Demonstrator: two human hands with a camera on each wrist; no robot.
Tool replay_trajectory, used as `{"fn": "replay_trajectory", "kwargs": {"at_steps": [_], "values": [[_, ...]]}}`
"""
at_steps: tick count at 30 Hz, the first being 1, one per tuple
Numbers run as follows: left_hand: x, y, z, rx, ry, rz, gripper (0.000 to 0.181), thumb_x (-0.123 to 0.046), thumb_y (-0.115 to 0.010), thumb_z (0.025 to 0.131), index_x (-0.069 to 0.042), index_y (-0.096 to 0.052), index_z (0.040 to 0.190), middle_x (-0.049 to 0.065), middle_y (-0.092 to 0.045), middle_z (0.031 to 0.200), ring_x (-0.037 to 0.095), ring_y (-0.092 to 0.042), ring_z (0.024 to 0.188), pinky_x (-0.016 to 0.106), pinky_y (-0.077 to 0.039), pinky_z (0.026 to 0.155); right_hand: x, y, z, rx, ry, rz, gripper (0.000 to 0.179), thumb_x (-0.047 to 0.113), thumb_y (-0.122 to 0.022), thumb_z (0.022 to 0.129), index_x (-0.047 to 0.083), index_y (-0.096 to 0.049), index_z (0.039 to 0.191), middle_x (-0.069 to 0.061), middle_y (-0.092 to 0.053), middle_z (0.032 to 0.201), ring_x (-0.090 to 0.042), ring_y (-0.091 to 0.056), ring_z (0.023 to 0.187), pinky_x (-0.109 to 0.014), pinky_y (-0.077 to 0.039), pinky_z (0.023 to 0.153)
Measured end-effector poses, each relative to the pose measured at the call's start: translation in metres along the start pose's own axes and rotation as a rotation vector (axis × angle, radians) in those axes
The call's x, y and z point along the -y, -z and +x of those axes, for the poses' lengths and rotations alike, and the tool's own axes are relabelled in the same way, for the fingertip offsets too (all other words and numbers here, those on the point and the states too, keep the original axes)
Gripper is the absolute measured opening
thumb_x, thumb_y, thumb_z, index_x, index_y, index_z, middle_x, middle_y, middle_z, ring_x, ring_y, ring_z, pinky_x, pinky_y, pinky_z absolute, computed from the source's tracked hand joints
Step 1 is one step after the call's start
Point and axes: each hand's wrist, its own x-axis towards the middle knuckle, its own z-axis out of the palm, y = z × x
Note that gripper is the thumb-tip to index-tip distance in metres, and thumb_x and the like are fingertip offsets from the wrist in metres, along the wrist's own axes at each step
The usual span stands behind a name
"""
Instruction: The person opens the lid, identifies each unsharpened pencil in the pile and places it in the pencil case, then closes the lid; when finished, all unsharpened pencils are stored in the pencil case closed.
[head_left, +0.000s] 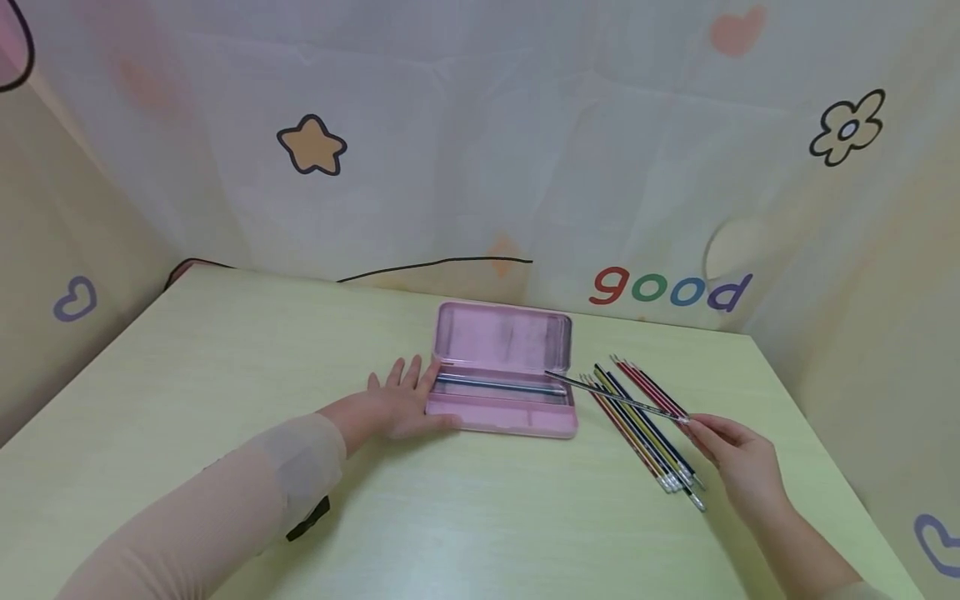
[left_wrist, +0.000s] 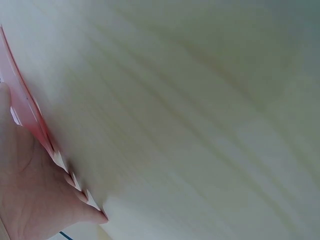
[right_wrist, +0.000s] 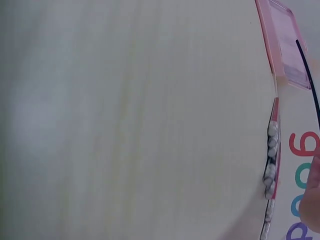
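A pink pencil case (head_left: 517,418) lies with its lid (head_left: 491,333) raised at the back of the table. Inside it, a blue pencil (head_left: 498,383) stretches lengthwise. My left hand (head_left: 405,410) rests at the case's left side, fingers spread and thumb along the front edge; the left wrist view shows part of the pink case (left_wrist: 25,107) beside the palm. With thumb and fingertips, my right hand (head_left: 742,462) pinches one end of a dark pencil (head_left: 611,394). Its far tip overlaps the case's right end in the head view.
Right of the case lie several pencils (head_left: 633,425), striped red, yellow and dark blue, with a few red ones (head_left: 648,385) just behind. The held pencil crosses above them. A printed curtain (head_left: 450,167) hangs behind the pale wooden table (head_left: 480,508).
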Motion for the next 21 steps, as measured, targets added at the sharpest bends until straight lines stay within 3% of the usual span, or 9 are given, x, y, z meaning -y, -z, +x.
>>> {"fn": "replay_trajectory", "kwargs": {"at_steps": [6, 9, 15, 21], "values": [[0.002, -0.002, 0.002, -0.005, -0.003, -0.001, 0.101, -0.077, -0.032, 0.082, -0.012, 0.005, 0.150, 0.017, 0.003, 0.155, 0.040, 0.006, 0.139, 0.065, -0.003, 0.103, 0.004, -0.016, 0.007, 0.059, -0.026, -0.012, 0.033, 0.017, -0.065, 0.088, 0.000, -0.063, 0.115, 0.009, -0.066, 0.092, -0.003, -0.065, 0.090, -0.022, -0.045, 0.085], [0.002, -0.002, 0.005, 0.008, 0.008, -0.008, 0.103, -0.079, -0.030, 0.080, -0.014, 0.007, 0.150, 0.015, 0.005, 0.155, 0.038, 0.009, 0.139, 0.064, -0.002, 0.104, 0.006, -0.024, 0.011, 0.063, -0.045, -0.095, 0.045, 0.020, -0.062, 0.090, -0.006, -0.053, 0.125, 0.011, -0.063, 0.095, -0.001, -0.063, 0.092, -0.023, -0.043, 0.087], [0.002, -0.001, 0.005, 0.021, 0.016, -0.015, 0.106, -0.082, -0.030, 0.077, -0.015, 0.008, 0.150, 0.014, 0.006, 0.155, 0.037, 0.010, 0.139, 0.064, -0.001, 0.104, 0.008, -0.037, 0.018, 0.058, -0.071, -0.234, 0.050, 0.028, -0.063, 0.089, -0.004, -0.054, 0.126, 0.002, -0.057, 0.109, 0.001, -0.060, 0.092, -0.022, -0.045, 0.086], [0.004, -0.003, 0.004, 0.000, -0.002, -0.030, 0.108, -0.083, -0.031, 0.076, -0.013, 0.005, 0.150, 0.016, 0.004, 0.155, 0.040, 0.009, 0.139, 0.067, 0.001, 0.102, 0.009, -0.049, 0.024, 0.063, -0.093, -0.257, 0.053, 0.030, -0.065, 0.087, -0.003, -0.053, 0.128, -0.007, -0.053, 0.118, -0.002, -0.060, 0.091, -0.019, -0.046, 0.083]]}}
